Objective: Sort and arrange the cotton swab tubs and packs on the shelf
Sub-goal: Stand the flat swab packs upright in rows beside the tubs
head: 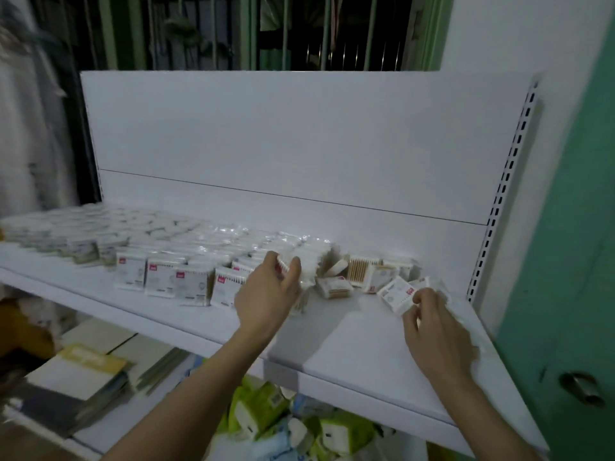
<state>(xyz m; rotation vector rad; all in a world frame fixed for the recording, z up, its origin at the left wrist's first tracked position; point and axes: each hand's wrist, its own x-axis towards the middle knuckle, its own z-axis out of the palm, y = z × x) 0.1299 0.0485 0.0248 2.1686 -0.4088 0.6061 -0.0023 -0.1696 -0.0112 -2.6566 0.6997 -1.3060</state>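
Near: right hand point(439, 327), fingers curled, pinches a small flat white carton pack point(397, 294) with a red tab, tilted on the smooth white shelf point(349, 354). Left hand point(266, 294), well apart from it, grips a clear-wrapped bundle of cotton swabs point(307, 264). Front row of packs point(166, 277): four stand upright left of that hand. Loose packs point(359, 272), about five, lie jumbled between the hands, wooden sticks showing. Far left: round clear tubs point(66, 234), blurred, count uncertain.

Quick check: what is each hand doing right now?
Left hand: grips a clear-wrapped pack of white cotton swabs.
Right hand: pinches a small white pack with red label.
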